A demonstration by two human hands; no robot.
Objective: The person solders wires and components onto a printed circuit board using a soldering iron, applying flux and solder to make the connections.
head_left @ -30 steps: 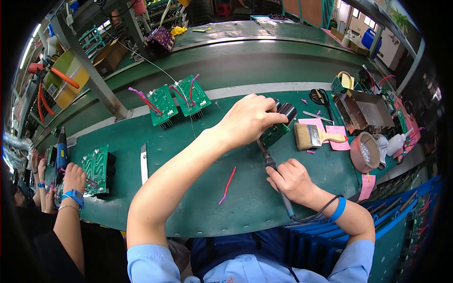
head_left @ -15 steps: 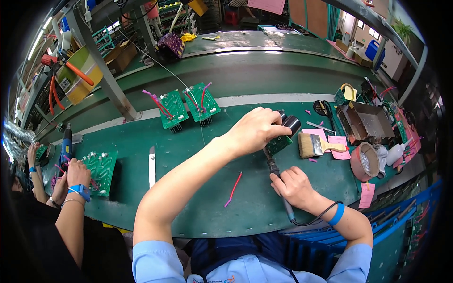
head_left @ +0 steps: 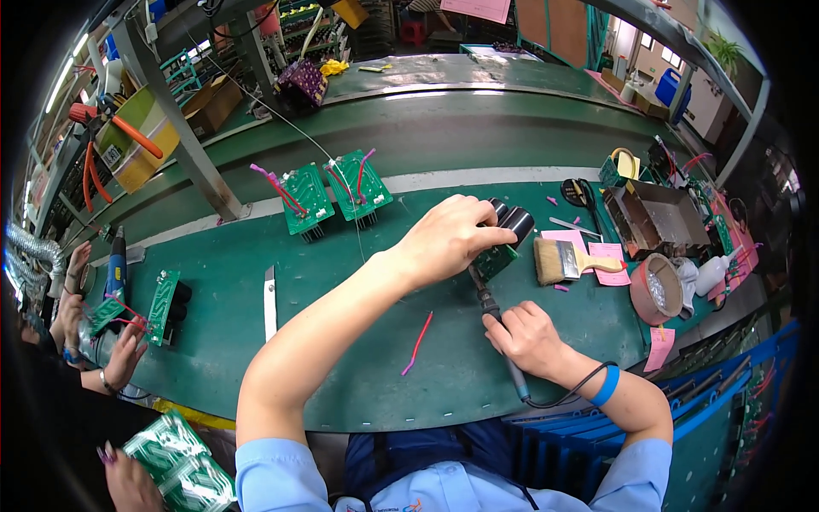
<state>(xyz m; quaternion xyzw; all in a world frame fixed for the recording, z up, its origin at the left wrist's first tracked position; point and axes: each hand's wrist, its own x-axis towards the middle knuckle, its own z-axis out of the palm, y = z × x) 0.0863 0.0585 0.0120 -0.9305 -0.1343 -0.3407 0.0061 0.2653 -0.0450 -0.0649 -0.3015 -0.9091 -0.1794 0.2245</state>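
My left hand (head_left: pixel 448 232) grips a small green circuit board (head_left: pixel 497 259) that carries black cylindrical capacitors (head_left: pixel 517 224), tilted above the bench. Below it, my right hand (head_left: pixel 531 339) is wrapped round the handle of a soldering iron (head_left: pixel 516 380). The iron's metal shaft points up to the board's lower edge; my left hand and the board partly hide its tip, so contact cannot be made out. A red wire with purple ends (head_left: pixel 417 343) lies on the green bench in front of my arms.
A brush (head_left: pixel 559 261), pink papers, a round tub (head_left: pixel 655 288) and a metal box (head_left: pixel 661 218) are at the right. Two boards with wires (head_left: pixel 305 200) stand farther back. A white strip (head_left: pixel 270 305) lies left. Co-workers' hands (head_left: pixel 126 354) handle boards at far left.
My hands, the board and the iron keep nearly the same pose; the view has shifted slightly. At left, a co-worker's board was turned, and a hand with green boards has appeared at lower left.
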